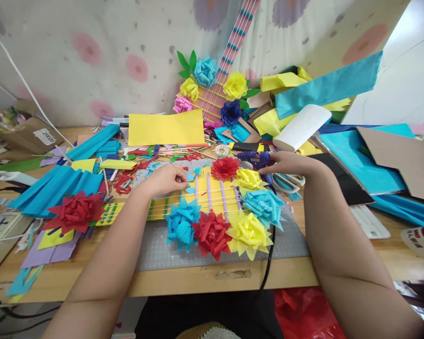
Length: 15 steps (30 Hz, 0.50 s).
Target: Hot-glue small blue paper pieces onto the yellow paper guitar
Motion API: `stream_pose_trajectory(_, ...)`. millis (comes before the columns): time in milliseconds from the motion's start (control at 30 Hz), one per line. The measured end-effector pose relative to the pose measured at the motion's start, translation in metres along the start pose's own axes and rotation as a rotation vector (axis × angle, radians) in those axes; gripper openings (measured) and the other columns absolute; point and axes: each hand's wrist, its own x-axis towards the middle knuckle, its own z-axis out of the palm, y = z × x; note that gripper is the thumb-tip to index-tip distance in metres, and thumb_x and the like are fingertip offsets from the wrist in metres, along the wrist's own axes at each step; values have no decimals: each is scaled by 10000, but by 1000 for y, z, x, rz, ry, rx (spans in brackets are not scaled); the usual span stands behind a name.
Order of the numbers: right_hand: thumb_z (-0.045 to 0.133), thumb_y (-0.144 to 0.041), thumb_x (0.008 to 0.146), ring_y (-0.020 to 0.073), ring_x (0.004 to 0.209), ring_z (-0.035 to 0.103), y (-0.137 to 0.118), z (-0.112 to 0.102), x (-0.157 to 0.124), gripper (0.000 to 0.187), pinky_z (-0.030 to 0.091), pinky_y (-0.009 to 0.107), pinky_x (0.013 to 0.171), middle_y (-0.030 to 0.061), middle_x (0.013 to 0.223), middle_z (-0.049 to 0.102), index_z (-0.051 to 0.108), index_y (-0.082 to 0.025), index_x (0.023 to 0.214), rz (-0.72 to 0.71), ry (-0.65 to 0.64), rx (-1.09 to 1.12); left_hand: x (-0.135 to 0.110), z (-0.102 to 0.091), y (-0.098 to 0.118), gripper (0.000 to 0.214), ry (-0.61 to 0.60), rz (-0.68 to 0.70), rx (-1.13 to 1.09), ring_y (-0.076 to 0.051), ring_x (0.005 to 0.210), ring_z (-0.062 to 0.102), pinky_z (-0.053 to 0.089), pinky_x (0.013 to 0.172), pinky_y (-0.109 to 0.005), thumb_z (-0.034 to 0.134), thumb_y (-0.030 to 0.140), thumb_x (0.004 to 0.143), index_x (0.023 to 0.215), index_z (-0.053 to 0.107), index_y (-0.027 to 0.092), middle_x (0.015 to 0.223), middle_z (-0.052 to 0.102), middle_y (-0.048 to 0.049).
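Observation:
A yellow paper guitar (202, 188) with purple strips and pale strings lies on a grey cutting mat (286, 240). Red, blue and yellow paper flowers ring its body, among them a red flower (212, 234) at the near edge. My left hand (167, 180) is over the guitar, its fingertips pinched together beside small blue paper pieces (190, 190); anything between them is too small to make out. At the guitar's far right, my right hand (290, 164) has its thumb and fingers around the back of a dark blue hot glue gun (253, 159).
White-handled scissors (289, 182) lie beneath my right hand. Behind stands a pink paper guitar (212, 101) with flowers. Paper scraps, a yellow sheet (166, 128), a white roll (304, 126) and blue crepe paper (61, 188) crowd the table. A black cord (268, 259) hangs over the front edge.

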Motion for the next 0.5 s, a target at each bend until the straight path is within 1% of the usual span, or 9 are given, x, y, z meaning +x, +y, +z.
stream_pose_trajectory(67,617,-672,650,282,795,638,0,-2,-2,547,451,355,676,87,846,705,708,-190,893,32,-43,22,0,-1,1,175,-9,-8,-4,-148,722,591,422,649,-242,564,285,718,678,691,171,801,683,-33)
stream_pose_trajectory(200,631,-659,637,288,815,635,-1,-3,-3,530,452,355,681,75,852,705,701,-214,917,26,-42,35,0,-1,2,162,-27,-23,-30,-145,714,591,424,631,-234,563,270,703,664,684,170,801,690,-34)
stream_pose_trajectory(333,620,-667,641,283,824,633,-2,-2,-1,530,450,356,692,74,866,700,679,-208,900,27,-54,23,1,0,0,183,-26,-28,-28,-147,700,585,420,618,-232,555,294,717,678,679,165,773,688,-36)
stream_pose_trajectory(433,621,-666,647,267,828,627,-1,-4,-3,523,443,354,693,78,886,689,650,-205,892,53,-80,-9,1,-1,1,218,-18,-41,2,-153,698,583,419,621,-240,542,324,743,709,685,162,766,688,-41)
stream_pose_trajectory(500,653,-640,638,236,794,618,0,-7,-10,490,437,336,668,75,881,681,624,-208,867,50,-68,4,0,-3,2,235,-8,-49,9,-160,722,592,427,647,-248,538,337,755,732,693,161,798,695,-47)
